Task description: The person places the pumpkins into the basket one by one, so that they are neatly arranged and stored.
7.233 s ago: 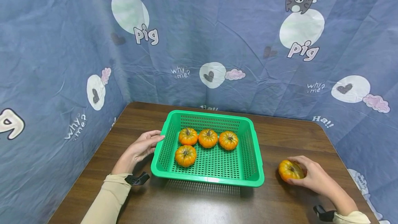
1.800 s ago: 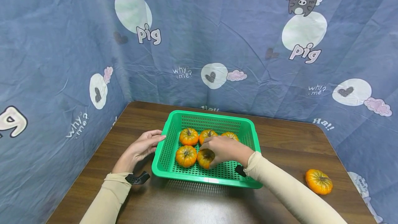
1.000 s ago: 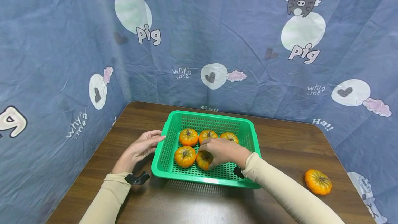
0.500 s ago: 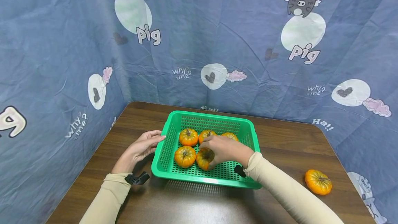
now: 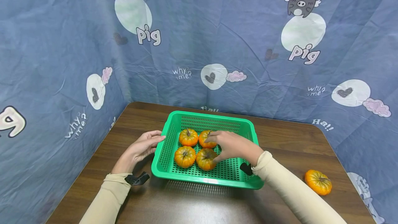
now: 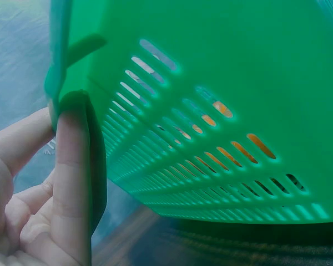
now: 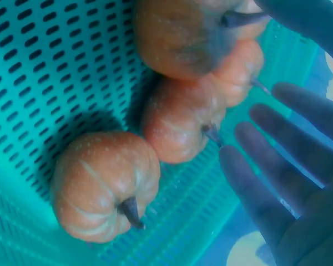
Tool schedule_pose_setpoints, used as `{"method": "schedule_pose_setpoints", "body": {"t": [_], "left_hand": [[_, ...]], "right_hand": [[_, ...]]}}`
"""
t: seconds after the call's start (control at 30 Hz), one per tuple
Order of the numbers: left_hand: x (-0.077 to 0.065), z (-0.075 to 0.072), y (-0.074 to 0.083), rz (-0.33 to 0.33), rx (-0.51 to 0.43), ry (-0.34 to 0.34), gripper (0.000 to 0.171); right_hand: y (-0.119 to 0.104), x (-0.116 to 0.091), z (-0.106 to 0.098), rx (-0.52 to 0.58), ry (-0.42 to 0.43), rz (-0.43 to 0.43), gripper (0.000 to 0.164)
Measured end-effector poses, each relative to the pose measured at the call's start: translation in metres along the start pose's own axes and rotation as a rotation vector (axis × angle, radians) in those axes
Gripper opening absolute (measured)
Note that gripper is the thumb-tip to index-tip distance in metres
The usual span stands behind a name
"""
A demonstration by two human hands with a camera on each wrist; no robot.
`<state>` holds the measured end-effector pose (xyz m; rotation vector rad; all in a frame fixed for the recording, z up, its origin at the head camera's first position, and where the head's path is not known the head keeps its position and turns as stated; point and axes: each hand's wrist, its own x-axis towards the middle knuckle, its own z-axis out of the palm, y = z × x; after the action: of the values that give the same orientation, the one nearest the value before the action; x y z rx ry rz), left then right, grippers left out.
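Note:
My left hand [image 5: 141, 148] pinches the left rim of a green plastic basket [image 5: 214, 182]; in the left wrist view its thumb and fingers [image 6: 72, 183] straddle that edge. Several small orange pumpkins sit inside. My right hand [image 5: 231, 144] hovers over them with fingers spread and nothing held. Nearest to it is the front pumpkin [image 5: 205, 160], beside another front-row pumpkin [image 5: 185, 157]. Behind them are a back-left pumpkin [image 5: 188, 137] and a partly covered middle pumpkin [image 5: 205, 138]. The back-right one is hidden by the hand in the head view; the right wrist view shows pumpkins [image 7: 105, 185] with stems.
One more pumpkin [image 5: 318, 182] lies on the brown wooden table [image 5: 289, 137] to the right of the basket. A blue printed cloth [image 5: 186, 37] hangs behind and along the sides. Black cameras are strapped at both wrists.
The right hand brought a pumpkin from the table into the front row of the basket, then released it and lifted slightly, opening its fingers. The left hand stayed at the rim.

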<state>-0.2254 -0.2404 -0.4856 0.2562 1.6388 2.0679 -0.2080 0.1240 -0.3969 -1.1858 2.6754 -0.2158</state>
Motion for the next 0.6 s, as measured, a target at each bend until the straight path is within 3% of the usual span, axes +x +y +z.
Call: {"method": "schedule_pose_setpoints", "body": {"t": [0.37,0.6], "left_hand": [[0.0,0.0,0.0,-0.003,0.006,0.006,0.017],[0.001,-0.002,-0.002,0.003,0.022,0.002,0.017]], "right_hand": [[0.01,-0.022,-0.017,0.04,0.061,0.051,0.071],[0.02,-0.038,-0.021,0.052,0.122,0.055,0.064]]}}
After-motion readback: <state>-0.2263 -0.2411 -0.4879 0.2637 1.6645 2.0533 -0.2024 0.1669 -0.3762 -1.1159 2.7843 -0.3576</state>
